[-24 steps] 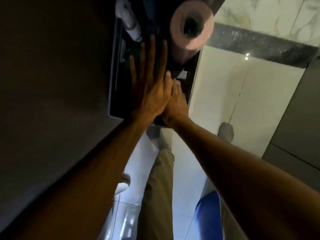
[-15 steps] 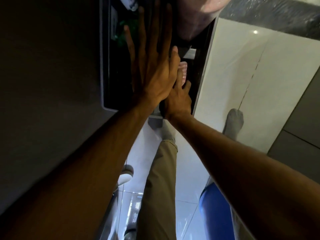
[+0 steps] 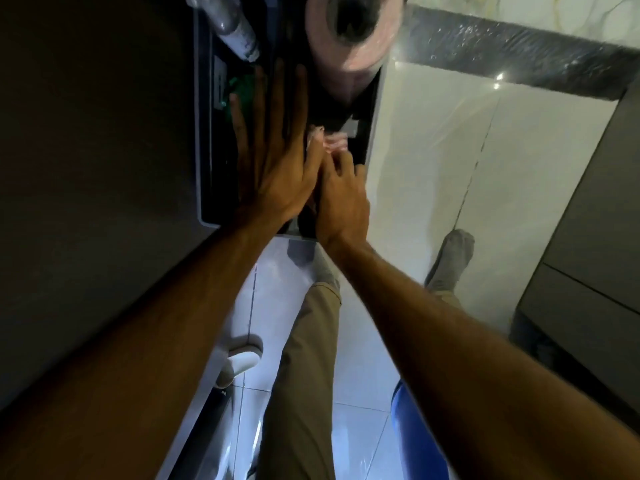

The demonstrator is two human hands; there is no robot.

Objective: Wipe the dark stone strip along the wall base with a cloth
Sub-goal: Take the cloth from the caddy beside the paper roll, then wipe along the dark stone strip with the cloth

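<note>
Right hand (image 3: pixel 341 199): fingers curled, grip closed on a crumpled pink cloth (image 3: pixel 330 142) at the near edge of a dark open compartment (image 3: pixel 204 133). Left hand (image 3: pixel 277 161): flat, fingers spread and extended, pressed over the compartment's interior, holding nothing, its thumb side touching the right hand. Inside the compartment, beyond the hands: a pink paper roll (image 3: pixel 353 32) and a grey bottle (image 3: pixel 232 26). Dark stone strip (image 3: pixel 519 53) runs along the wall base at upper right, well apart from both hands, bordering glossy white floor tiles (image 3: pixel 450 140).
</note>
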